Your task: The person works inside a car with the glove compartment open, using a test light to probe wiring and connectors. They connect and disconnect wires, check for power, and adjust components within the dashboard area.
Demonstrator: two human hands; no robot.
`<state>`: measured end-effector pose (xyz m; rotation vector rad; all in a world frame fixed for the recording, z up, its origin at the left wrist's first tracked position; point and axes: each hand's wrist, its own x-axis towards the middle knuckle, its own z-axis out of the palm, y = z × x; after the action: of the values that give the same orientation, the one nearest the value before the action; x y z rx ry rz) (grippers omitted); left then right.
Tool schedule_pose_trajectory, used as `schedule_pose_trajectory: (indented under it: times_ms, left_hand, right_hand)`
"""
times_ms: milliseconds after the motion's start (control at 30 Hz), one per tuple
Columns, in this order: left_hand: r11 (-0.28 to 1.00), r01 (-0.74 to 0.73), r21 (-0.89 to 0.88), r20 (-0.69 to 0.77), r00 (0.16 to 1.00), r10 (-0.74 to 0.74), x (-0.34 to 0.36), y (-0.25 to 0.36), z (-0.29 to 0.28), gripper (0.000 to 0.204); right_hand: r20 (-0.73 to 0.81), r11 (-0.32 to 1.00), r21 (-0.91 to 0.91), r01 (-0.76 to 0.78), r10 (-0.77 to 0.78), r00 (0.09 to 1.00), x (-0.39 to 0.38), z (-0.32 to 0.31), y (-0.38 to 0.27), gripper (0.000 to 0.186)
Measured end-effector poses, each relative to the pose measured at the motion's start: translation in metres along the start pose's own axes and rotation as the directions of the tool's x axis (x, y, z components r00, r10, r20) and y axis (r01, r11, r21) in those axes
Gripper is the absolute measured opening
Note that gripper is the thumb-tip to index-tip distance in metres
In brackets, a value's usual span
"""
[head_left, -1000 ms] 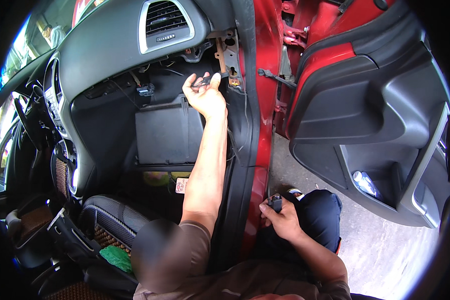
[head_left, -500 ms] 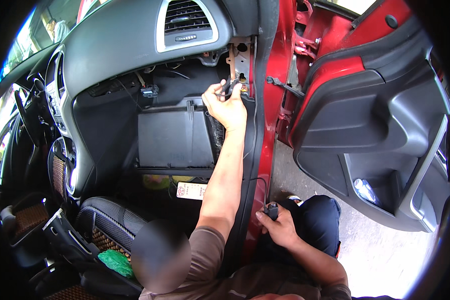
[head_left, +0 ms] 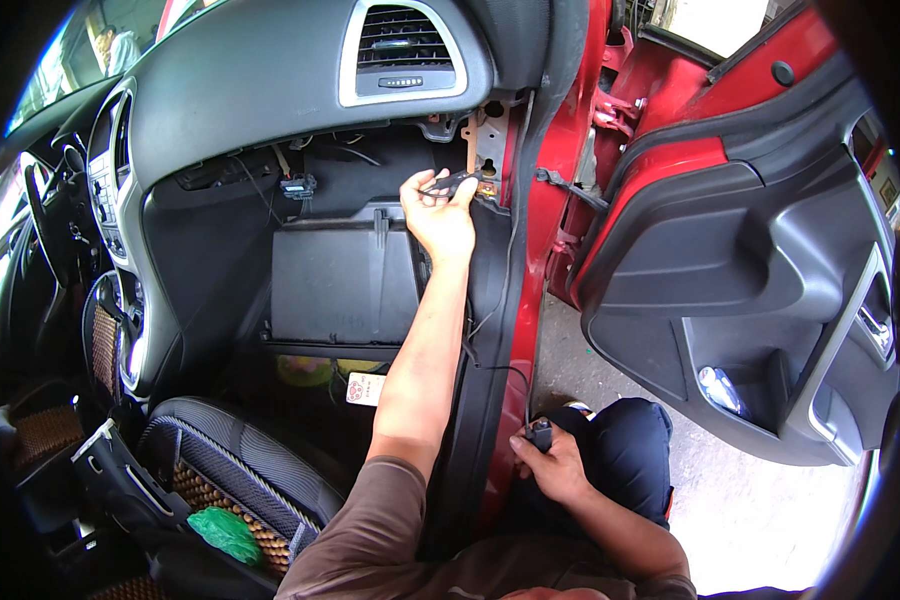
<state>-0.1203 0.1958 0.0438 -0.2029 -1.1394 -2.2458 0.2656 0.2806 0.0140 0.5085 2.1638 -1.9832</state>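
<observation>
My left hand (head_left: 438,215) reaches into the open lower right end of the dashboard, fingers closed on a thin black piece with cable (head_left: 451,185), beside a bare metal bracket (head_left: 488,131). Low at the red door sill (head_left: 527,361), my right hand (head_left: 555,470) grips a small black device (head_left: 539,433) with a black cable rising from it and running into the footwell. Below my left hand is a flat dark plastic housing (head_left: 335,278). A white card (head_left: 364,389) lies under it, beside my forearm.
The red door stands open at right, its black panel (head_left: 710,240) holding a bottle (head_left: 718,390) in the pocket. An air vent (head_left: 400,50) sits above. A seat (head_left: 230,450) with a green plastic bag (head_left: 225,530) is at lower left. A person (head_left: 118,45) is outside the windscreen.
My left hand has shifted right and down since a second ago, then slightly back left, still on the black piece. The view has shifted too. My right hand stays closed on the device.
</observation>
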Motion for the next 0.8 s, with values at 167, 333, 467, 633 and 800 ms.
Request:
schedule_pose_trajectory:
  times_ms: [167,333,467,633,800]
  left_hand:
    - [0.999,0.035,0.029,-0.019,0.999,-0.035,-0.001,0.013,0.007,0.096]
    - [0.921,0.036,0.387,0.170,0.979,-0.110,0.002,0.061,-0.012,0.117]
    - [0.671,-0.263,0.693,0.560,0.782,-0.272,0.043,0.117,-0.074,0.119]
    - [0.567,-0.039,0.823,0.301,0.877,-0.376,0.123,0.123,-0.179,0.061]
    - [0.709,0.182,0.681,0.057,0.953,-0.298,0.184,0.065,-0.249,0.044]
  right_hand:
    - [0.042,0.997,-0.028,0.066,-0.065,0.997,0.001,0.005,-0.005,0.015]
    - [0.025,0.993,0.052,0.105,-0.106,0.994,0.004,0.007,-0.017,0.016]
    - [0.075,0.991,0.126,0.050,-0.059,0.995,0.026,0.019,-0.037,0.014]
    - [0.189,0.930,0.305,0.203,-0.268,0.945,0.061,0.057,-0.079,0.013]
    - [0.268,0.911,0.365,0.192,-0.300,0.915,0.090,0.087,-0.099,0.014]
